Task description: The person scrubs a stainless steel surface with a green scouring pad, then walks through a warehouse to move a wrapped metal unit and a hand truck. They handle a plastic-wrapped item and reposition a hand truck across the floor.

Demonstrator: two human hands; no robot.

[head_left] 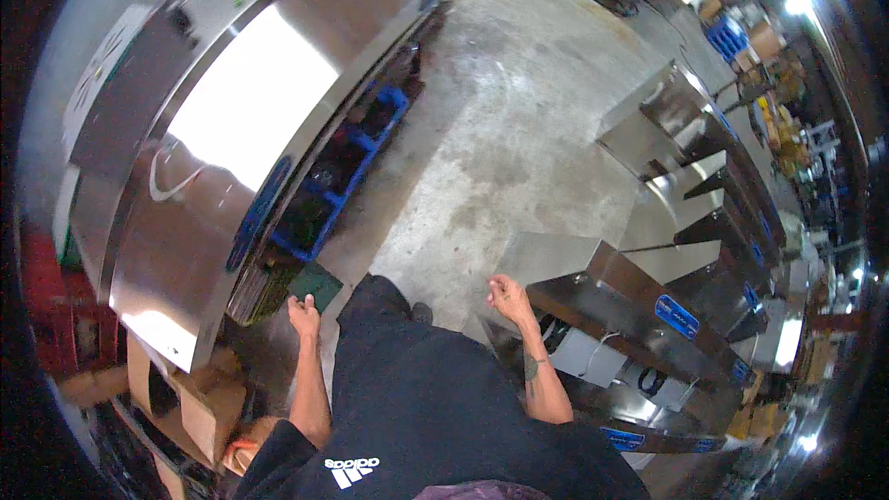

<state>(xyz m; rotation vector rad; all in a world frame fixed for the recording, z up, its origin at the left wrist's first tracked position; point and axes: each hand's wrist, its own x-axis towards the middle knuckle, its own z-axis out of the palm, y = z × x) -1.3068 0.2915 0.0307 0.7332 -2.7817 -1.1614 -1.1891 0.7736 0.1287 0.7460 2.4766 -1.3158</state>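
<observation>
My left hand point(304, 315) is at the end of the steel bench on the left, its fingers closed on the near edge of a dark green flat square piece point(319, 285). What the piece is made of I cannot tell. Just left of it, under the bench top, sits a stack of thin flat sheets point(262, 292). My right hand point(508, 299) hangs in the air over the floor, loosely curled with the fingers a little apart and nothing visible in it. Close beside that hand is a folded steel housing point(593, 282).
A long stainless steel bench point(306, 139) runs along the left, with blue crates point(356, 171) beneath it. More steel housings point(685, 194) line the right side. Cardboard boxes point(199, 398) stand at the lower left. Concrete floor point(500, 120) stretches between.
</observation>
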